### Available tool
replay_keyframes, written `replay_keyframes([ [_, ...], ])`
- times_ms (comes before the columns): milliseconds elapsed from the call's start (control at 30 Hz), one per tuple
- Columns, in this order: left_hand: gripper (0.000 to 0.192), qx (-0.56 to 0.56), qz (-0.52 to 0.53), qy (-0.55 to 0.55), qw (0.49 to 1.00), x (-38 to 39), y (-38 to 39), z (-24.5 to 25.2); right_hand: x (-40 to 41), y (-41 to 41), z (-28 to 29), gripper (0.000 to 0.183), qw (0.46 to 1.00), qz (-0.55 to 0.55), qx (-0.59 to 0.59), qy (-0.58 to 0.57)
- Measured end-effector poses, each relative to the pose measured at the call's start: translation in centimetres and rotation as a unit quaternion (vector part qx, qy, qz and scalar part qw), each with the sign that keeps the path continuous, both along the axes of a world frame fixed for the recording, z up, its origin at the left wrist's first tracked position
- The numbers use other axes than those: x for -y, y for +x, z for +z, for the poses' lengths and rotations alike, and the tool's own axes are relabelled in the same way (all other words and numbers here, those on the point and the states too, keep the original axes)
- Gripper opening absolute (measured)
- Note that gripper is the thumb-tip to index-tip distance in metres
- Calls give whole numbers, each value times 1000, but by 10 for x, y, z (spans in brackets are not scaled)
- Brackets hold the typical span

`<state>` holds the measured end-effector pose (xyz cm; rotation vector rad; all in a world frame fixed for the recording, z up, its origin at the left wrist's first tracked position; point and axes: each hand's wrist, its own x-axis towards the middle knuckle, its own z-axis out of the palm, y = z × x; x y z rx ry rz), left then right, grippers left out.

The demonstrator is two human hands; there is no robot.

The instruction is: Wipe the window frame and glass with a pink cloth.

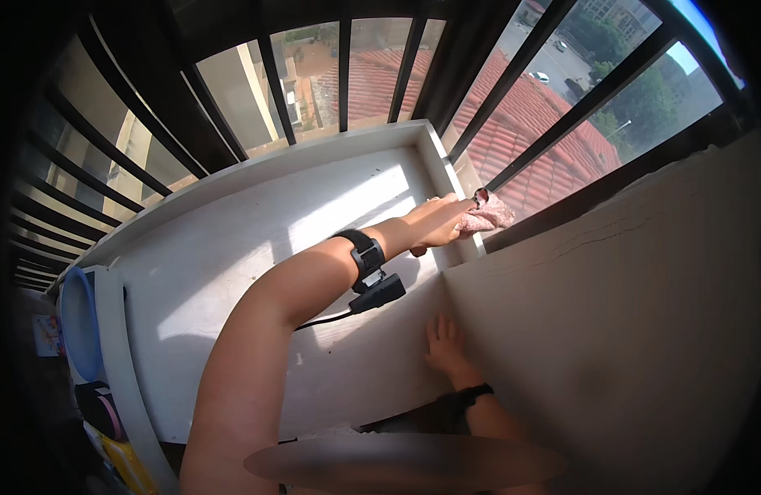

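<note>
My left hand (439,223) is stretched out to the far right corner of a white window bay ledge (219,303). It is shut on a pink patterned cloth (495,213), which lies over the raised rim (441,154) beside the window bars. A black strap (367,252) with a small device (378,296) and a cable is fastened round my left forearm. Nearer to me, my right hand (445,346) rests flat on the ledge against the side wall, fingers apart and holding nothing. A black band (475,394) circles that wrist.
Dark window bars (343,74) enclose the ledge, with red roof tiles (523,142) outside. The cracked wall (609,309) stands close on the right. On the left are a blue basin (82,325), a white board (123,365) and a yellow item (130,464).
</note>
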<state>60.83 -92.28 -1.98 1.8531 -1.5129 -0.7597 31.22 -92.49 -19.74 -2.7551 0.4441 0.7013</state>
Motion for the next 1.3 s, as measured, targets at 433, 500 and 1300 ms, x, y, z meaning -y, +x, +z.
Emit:
replay_keyframes([
  [433, 14, 163, -52, -245, 954, 70, 33, 129, -5, 15, -24, 117, 973, -74, -194, 99],
  [500, 15, 103, -61, -70, 990, 62, 15, 155, -5, 8, -28, 116, 974, -77, -191, 89],
  [1300, 11, -589, 76, 329, 734, 115, -14, -113, -12, 6, -38, 125, 989, -62, -104, 80],
])
